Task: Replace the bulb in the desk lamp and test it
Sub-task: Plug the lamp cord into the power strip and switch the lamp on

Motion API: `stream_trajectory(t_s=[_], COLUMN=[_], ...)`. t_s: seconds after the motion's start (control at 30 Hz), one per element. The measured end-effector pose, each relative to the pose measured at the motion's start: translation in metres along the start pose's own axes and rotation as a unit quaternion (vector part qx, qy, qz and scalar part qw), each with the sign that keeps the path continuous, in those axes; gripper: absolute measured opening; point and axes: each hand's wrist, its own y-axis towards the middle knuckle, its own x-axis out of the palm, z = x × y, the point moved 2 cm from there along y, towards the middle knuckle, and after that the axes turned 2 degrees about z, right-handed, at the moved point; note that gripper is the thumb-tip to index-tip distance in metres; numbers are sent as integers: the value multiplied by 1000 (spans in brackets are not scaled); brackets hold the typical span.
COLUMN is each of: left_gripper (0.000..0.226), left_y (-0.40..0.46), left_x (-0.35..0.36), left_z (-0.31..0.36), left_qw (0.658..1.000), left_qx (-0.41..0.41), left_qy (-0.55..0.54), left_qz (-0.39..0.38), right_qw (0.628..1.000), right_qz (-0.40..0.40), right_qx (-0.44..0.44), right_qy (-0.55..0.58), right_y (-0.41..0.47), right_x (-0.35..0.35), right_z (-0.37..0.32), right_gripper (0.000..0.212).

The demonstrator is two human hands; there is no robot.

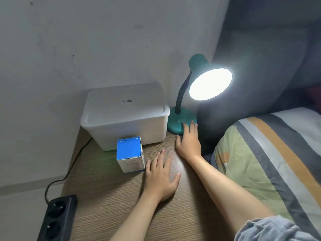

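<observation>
Black plastic sits farthest left: a power strip (57, 218) at the tabletop's (107, 197) edge, its cord running back behind a white lidded storage box (125, 115). In front of that box stands a small blue-and-white bulb carton (130, 154), closed, likely light and easy to crush, so best taken by its side faces. Just right of it the left hand (160, 178) lies flat on the wood, its grip spread and holding nothing. Further right the right hand (188, 141) reaches to the teal desk lamp (182, 122), fingers open, fingertips resting on the base about where a switch seems to be. The lamp stands at the tabletop's back right corner, beside the bed (271, 153), and its shade (210, 83) glows brightly, so the test looks passed. The base probably carries the weight; the gooseneck would bend, and a bulb is fragile, to be held gently around its body.
</observation>
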Motion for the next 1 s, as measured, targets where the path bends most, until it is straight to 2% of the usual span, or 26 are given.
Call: stream_trajectory(t_s=[0.47,1.0], left_gripper=[68,67], left_y=[2,2], left_x=[-1,0], left_z=[-1,-2], left_qw=[999,999], left_qx=[-5,-7], left_qy=[-36,-30], left_qz=[18,16], right_qw=[1000,1000], right_qz=[0,-2], right_qx=[-6,-7], right_qy=[-24,-31], right_y=[0,1], right_x=[3,4], right_z=[1,1], right_gripper=[59,60])
